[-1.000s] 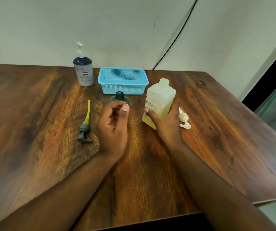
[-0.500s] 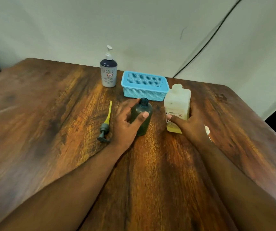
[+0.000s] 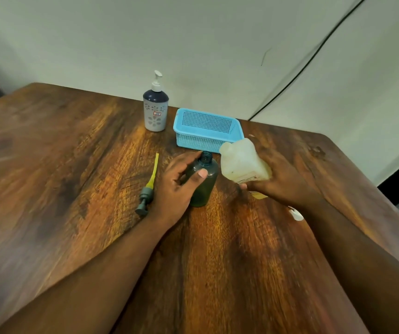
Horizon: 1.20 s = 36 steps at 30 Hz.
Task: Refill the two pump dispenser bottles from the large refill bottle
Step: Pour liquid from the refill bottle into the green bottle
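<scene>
Green bottle: uncapped, upright just in front of blue basket, left hand fingers wrapped round it. Refill bottle: gripped in right hand, tilted toward green bottle's mouth; no pour visible. Green pump lies left. White dispenser, left of basket: still capped, untouched.

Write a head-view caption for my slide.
Left hand steadies open green bottle; right hand tilts refill bottle toward it.

Soft, even indoor light, moderately dim. Warm glare streaks on table grain at centre. Faint shadows beneath forearms. Motion blur smears right hand, refill bottle and left table edge. Wide-angle bowing at frame edges.
</scene>
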Each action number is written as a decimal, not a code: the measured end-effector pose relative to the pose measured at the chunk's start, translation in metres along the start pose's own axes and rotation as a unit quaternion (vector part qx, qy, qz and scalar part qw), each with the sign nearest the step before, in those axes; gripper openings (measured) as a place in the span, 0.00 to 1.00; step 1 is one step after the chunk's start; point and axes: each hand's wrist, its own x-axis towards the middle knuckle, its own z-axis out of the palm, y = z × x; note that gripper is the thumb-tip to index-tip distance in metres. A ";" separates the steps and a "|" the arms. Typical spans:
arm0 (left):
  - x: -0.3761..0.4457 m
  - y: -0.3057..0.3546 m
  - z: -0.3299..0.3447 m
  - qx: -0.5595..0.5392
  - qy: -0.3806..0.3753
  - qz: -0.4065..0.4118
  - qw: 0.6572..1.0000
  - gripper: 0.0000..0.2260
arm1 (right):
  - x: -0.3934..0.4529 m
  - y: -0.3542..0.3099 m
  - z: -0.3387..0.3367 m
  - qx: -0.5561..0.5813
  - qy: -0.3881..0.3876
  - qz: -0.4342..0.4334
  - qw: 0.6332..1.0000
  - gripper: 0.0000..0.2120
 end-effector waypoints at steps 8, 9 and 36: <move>0.002 0.003 -0.002 -0.011 -0.013 -0.019 1.000 0.18 | 0.006 -0.008 -0.012 -0.082 0.021 -0.059 0.995 0.42; 0.002 0.003 -0.002 -0.013 -0.014 -0.019 1.000 0.19 | 0.006 -0.006 -0.011 -0.087 0.021 -0.060 0.994 0.43; 0.001 0.006 -0.002 -0.044 -0.027 -0.016 0.999 0.17 | 0.016 -0.031 -0.031 -0.250 0.000 -0.059 0.966 0.43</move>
